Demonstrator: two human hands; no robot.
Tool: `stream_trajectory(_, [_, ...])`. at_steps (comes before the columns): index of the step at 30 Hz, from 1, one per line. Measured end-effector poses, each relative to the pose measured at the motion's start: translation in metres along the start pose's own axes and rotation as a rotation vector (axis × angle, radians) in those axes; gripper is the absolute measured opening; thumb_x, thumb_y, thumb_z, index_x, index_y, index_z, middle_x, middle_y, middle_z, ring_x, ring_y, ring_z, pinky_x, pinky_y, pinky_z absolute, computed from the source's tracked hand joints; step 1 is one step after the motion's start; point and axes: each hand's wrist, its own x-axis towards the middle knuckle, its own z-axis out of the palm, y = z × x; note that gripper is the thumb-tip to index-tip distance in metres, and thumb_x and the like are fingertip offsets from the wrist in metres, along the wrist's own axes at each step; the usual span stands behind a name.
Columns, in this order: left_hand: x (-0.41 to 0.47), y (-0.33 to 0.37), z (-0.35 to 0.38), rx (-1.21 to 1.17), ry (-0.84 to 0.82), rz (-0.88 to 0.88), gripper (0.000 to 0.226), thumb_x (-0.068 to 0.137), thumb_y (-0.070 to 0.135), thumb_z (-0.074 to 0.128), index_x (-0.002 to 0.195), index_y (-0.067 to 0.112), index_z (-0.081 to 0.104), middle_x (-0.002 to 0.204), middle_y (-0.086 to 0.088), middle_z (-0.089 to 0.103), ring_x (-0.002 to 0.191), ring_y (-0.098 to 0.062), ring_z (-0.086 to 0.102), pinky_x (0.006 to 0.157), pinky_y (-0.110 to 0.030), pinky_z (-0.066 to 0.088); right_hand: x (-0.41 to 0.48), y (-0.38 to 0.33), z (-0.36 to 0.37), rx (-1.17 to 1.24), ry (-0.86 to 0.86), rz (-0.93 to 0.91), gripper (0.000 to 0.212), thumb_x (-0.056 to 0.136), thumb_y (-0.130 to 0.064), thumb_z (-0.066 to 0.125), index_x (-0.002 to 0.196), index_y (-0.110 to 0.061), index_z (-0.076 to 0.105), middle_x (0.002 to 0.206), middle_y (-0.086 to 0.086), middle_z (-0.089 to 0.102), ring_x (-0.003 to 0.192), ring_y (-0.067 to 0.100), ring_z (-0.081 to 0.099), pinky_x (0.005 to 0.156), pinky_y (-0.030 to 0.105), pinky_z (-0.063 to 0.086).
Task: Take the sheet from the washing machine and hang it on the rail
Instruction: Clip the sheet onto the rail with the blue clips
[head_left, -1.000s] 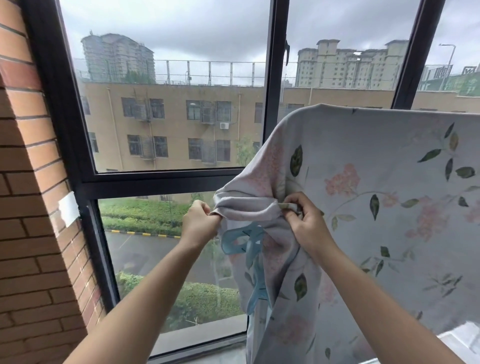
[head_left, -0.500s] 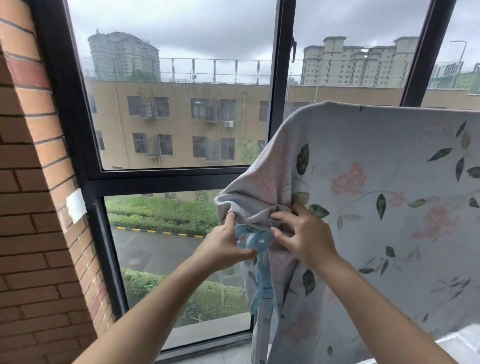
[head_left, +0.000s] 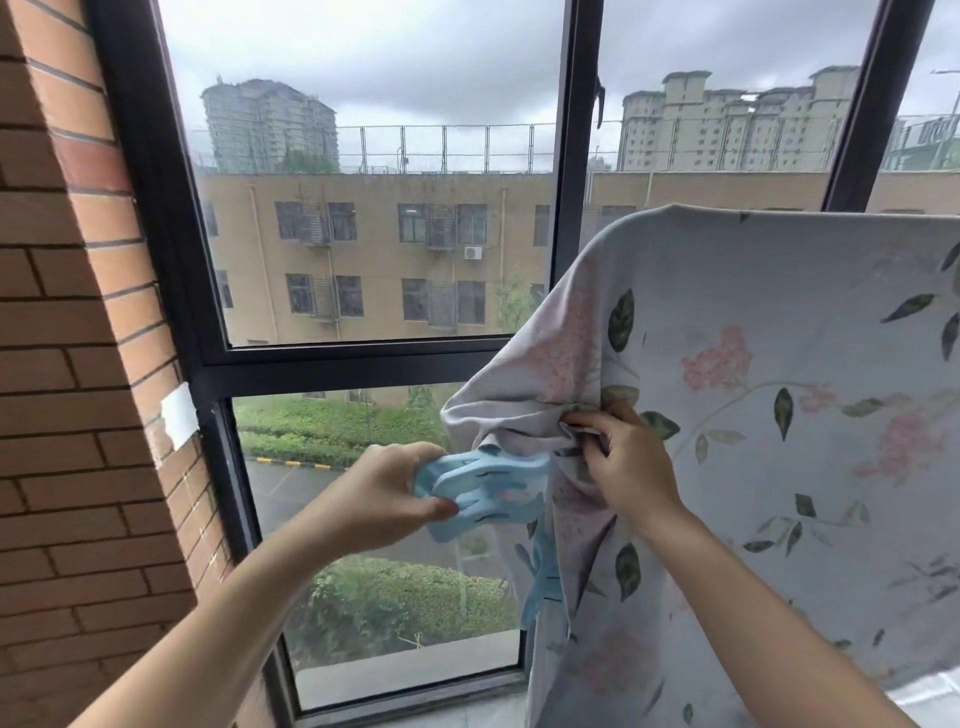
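Curled tight round a blue clip (head_left: 485, 488) with the fingers (head_left: 444, 512) of the left hand (head_left: 379, 499), centre of frame. Pinching a gathered fold of the sheet (head_left: 753, 312) with the right hand (head_left: 631, 467), just right of the clip. Draped over a hidden support, presumably the rail, filling the right half of frame. Judged soft, limp, light, perhaps damp. Best gripped at the bunched edge, thick enough there for the clip's bite.

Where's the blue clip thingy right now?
In the head view, the blue clip sits just below centre, gripped by the left hand at the bunched left edge of the flowery sheet.
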Motion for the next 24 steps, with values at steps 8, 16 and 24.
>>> stream_trajectory(8, [-0.036,-0.015,-0.017,-0.574,-0.037,-0.013,0.083,0.051,0.051,0.084,0.117,0.008,0.057,0.103,-0.010,0.071,0.092,-0.022,0.069,0.072,-0.025,0.055,-0.006,-0.014,0.011,0.213,-0.042,0.080,0.028,0.088,-0.010,0.054,0.108,-0.023,0.070,0.104,0.004,0.067,0.091,0.020,0.063,0.080,0.030,0.051])
stream_trajectory(16, [-0.014,-0.004,0.044,-1.047,0.175,-0.039,0.094,0.043,0.050,0.089,0.120,0.006,0.054,0.105,-0.011,0.070,0.094,-0.022,0.067,0.075,-0.030,0.056,-0.041,-0.044,0.011,0.832,-0.339,0.185,0.054,0.071,-0.065,0.053,0.105,-0.025,0.066,0.113,-0.001,0.067,0.106,0.006,0.062,0.091,0.023,0.049])
stream_trajectory(24, [0.000,0.004,0.078,-1.005,-0.090,0.032,0.094,0.050,0.051,0.086,0.126,0.014,0.045,0.121,-0.014,0.061,0.113,-0.030,0.058,0.101,-0.046,0.044,-0.061,-0.045,0.010,1.161,-0.250,0.384,0.045,0.067,-0.051,0.073,0.090,-0.012,0.067,0.094,0.015,0.072,0.085,0.025,0.069,0.076,0.031,0.056])
